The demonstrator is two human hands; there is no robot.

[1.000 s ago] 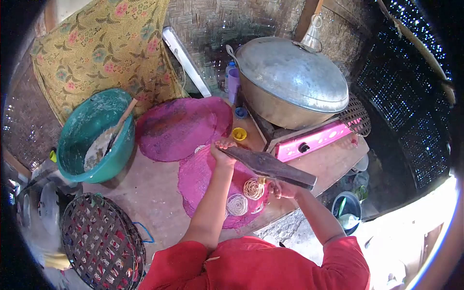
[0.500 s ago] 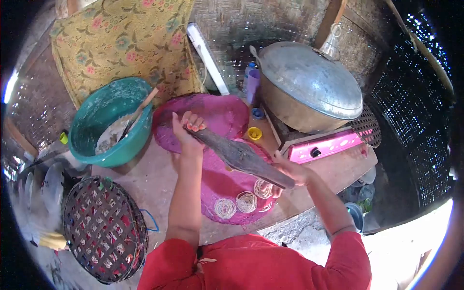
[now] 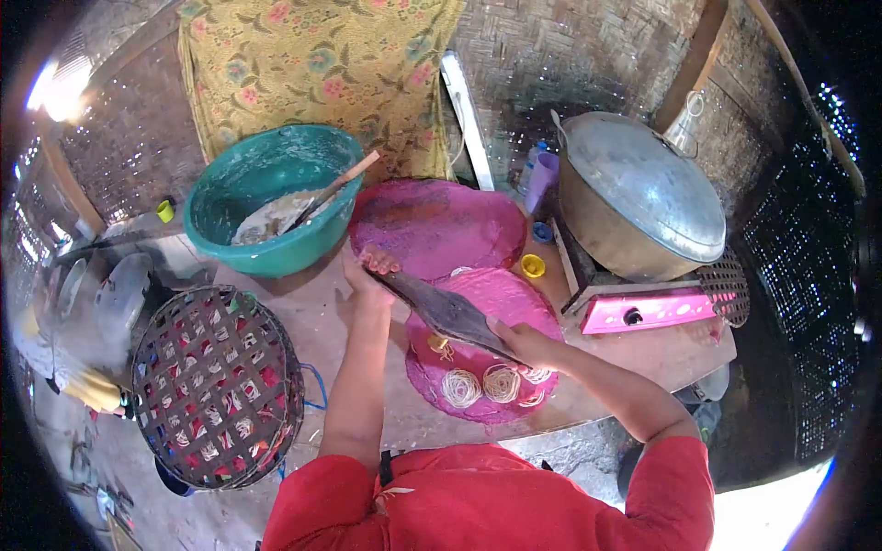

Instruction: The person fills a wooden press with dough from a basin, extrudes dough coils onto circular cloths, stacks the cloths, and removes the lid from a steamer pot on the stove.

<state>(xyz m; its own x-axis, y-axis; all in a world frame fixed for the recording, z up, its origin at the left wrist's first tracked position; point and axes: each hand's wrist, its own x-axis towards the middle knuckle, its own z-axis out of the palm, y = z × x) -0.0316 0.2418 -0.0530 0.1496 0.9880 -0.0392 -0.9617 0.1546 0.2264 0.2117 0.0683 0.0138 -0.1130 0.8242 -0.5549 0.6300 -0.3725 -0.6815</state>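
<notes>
Between my hands, a long dark wooden piece (image 3: 446,308), broad in the middle and narrower at its ends, slants down to the right above two pink round mats. My left hand (image 3: 369,274) is wrapped round its upper left end. At the lower right end, my right hand (image 3: 528,349) grips it with the thumb on top. Beneath, the nearer pink mat (image 3: 524,308) bears pale coiled strands (image 3: 461,387), like noodle nests, beside another coil (image 3: 502,382). A small yellowish bit with loose strands (image 3: 440,343) shows under the wood. My right hand partly hides one more coil.
A green basin (image 3: 276,257) with white paste and a wooden-handled tool stands at the left. The farther pink mat (image 3: 441,230) lies behind. A large lidded pot (image 3: 634,202) sits on a pink-fronted stove (image 3: 648,310), right. A woven basket (image 3: 216,386) is at front left.
The view has shifted, so the surroundings sit farther right. The wooden piece is now viewed more edge-on, and my right hand has moved left, nearer my left hand. Both hands keep their hold.
</notes>
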